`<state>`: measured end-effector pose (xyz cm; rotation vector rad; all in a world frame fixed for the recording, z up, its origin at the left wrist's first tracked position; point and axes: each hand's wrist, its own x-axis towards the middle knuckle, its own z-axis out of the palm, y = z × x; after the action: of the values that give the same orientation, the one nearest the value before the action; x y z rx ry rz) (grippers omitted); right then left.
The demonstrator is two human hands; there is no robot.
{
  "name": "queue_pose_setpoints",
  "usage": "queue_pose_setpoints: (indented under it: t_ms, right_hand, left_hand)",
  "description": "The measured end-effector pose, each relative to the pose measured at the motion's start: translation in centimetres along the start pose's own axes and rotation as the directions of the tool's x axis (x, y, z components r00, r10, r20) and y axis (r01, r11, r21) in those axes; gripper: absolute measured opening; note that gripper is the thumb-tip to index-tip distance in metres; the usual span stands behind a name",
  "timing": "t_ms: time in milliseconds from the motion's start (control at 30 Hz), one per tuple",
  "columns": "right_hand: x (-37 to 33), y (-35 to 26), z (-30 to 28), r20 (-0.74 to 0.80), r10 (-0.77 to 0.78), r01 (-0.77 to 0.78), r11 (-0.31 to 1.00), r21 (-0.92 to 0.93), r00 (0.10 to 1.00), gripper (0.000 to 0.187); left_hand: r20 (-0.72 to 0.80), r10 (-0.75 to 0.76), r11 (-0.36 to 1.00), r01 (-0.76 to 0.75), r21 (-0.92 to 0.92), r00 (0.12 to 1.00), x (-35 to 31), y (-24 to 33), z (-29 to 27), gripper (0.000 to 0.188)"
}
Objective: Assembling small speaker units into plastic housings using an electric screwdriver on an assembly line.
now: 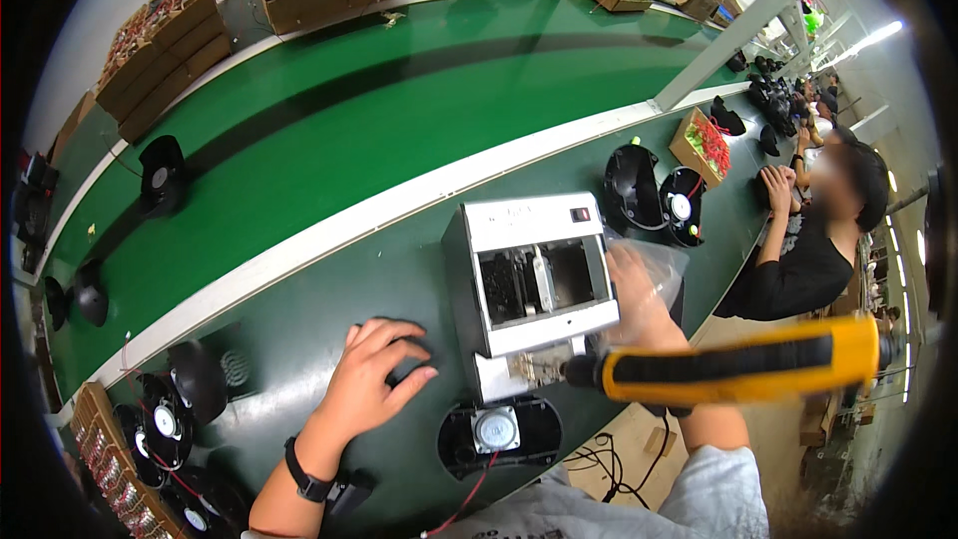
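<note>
My left hand [374,379] hovers at the dark bench with its fingers curved and thumb apart; a dark patch shows beneath them. A white and black screw feeder [529,220] with a window stands to its right. My right hand [639,294] is at the feeder's right side, beside a clear plastic bag [661,265]; its fingertips are partly hidden. A yellow and black electric screwdriver [738,359] crosses in front of my right wrist, its tip near the feeder's front outlet. Just below the feeder lies a black speaker housing [499,436] with a silver-backed speaker and a red wire.
More black speaker housings lie at the left [165,419] and beyond the feeder [639,190]. A box of red and green parts [704,145] is at the back right. A green conveyor [399,90] runs past the bench. A co-worker [818,240] sits at the right.
</note>
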<state>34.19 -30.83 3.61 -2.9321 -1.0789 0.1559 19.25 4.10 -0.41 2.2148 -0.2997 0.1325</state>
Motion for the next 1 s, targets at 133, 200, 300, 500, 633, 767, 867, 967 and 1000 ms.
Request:
queue_pose_setpoints:
  t_ms: [133,200,300,500,633,767,867,967,1000]
  right_hand:
    - [0.7,-1.7,0.3,-0.141,-0.024,0.07,0.941,0.333,0.99,0.066]
    - [1.0,-2.7,-0.3,-0.15,0.043,0.052,0.817,0.574,0.988,0.062]
    - [1.8,-3.7,-1.4,-0.002,0.119,-0.082,0.695,0.714,0.993,0.05]
    - [1.5,-0.6,-3.7,0.106,0.208,-0.233,0.827,0.511,0.972,0.036]
    - [0.4,1.5,-3.7,-0.143,-0.167,0.201,0.94,0.274,0.976,0.025]
    - [0.9,-0.7,-3.9,0.037,0.195,-0.174,0.758,0.628,0.98,0.032]
    - [1.7,-1.8,-6.2,0.174,0.339,-0.377,0.756,0.534,0.925,0.027]
    - [1.6,-2.8,-5.2,0.058,0.198,-0.201,0.979,0.047,0.979,0.021]
    - [1.8,-1.8,-3.4,-0.008,0.199,-0.198,0.98,0.028,0.98,0.022]
  left_hand:
    - [-0.007,-0.042,0.999,0.042,-0.026,0.999,-0.2,-0.3,-0.3,0.019]
    - [0.001,-0.057,0.998,0.057,-0.037,0.998,-0.1,-0.3,-0.6,0.02]
    - [0.016,-0.075,0.996,0.076,-0.043,0.997,0.1,-0.3,-0.7,0.02]
    - [0.017,-0.055,0.997,0.056,-0.047,0.998,0.6,-0.4,-0.6,0.021]
    - [-0.021,-0.022,0.999,0.021,-0.043,1.0,0.1,-0.3,-0.6,0.021]
    - [-0.049,-0.001,0.998,-0.002,-0.055,0.999,0.2,-0.6,0.2,0.019]
    - [-0.064,0.023,0.998,-0.027,-0.058,0.998,0.2,-0.3,0.3,0.016]
    - [-0.081,0.015,0.999,-0.019,-0.041,0.997,-0.4,-0.5,0.2,0.015]
    - [-0.084,0.017,0.999,-0.02,-0.042,0.996,-0.5,-0.6,0.2,0.014]
